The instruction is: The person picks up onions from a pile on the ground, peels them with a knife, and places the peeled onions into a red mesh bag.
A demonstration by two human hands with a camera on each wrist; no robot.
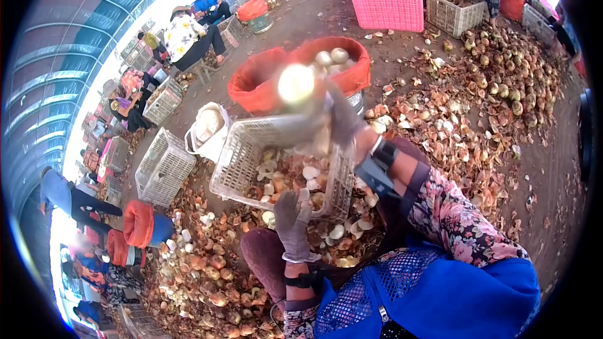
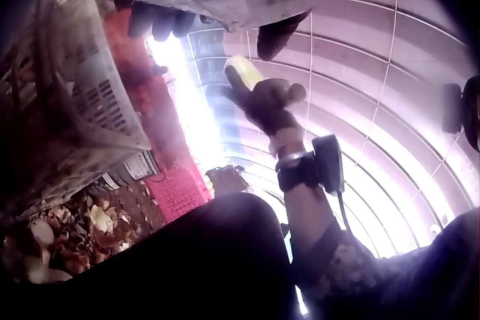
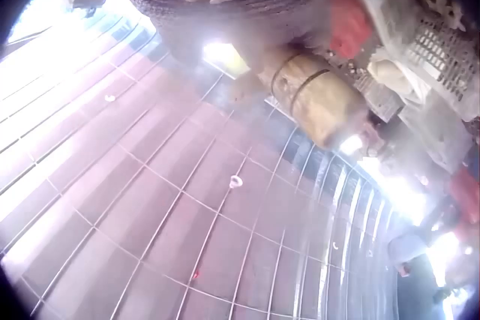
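Note:
My right hand point(image 1: 344, 116), in a grey glove, is raised beside the red-lined buckets point(image 1: 359, 85). It grips a banded wooden handle point(image 3: 319, 99); the tool's other end is hidden or blurred. A pale onion point(image 1: 295, 83) appears at this hand's far side, also in the left wrist view as a yellowish shape point(image 2: 244, 72) by the fingers; whether they pinch it I cannot tell. My gloved left hand point(image 1: 292, 229) is at the near edge of the plastic crate point(image 1: 242, 150), its fingers point(image 2: 161, 21) relaxed and thumb apart, no object visible in it.
Onion skins point(image 1: 440, 132) cover the ground to the right, with a heap of onions point(image 1: 515, 75) behind. More onions point(image 1: 213, 276) lie at the lower left. A white bucket point(image 1: 207, 127), another crate point(image 1: 164, 166) and pink crates point(image 1: 388, 5) stand around; people sit farther off.

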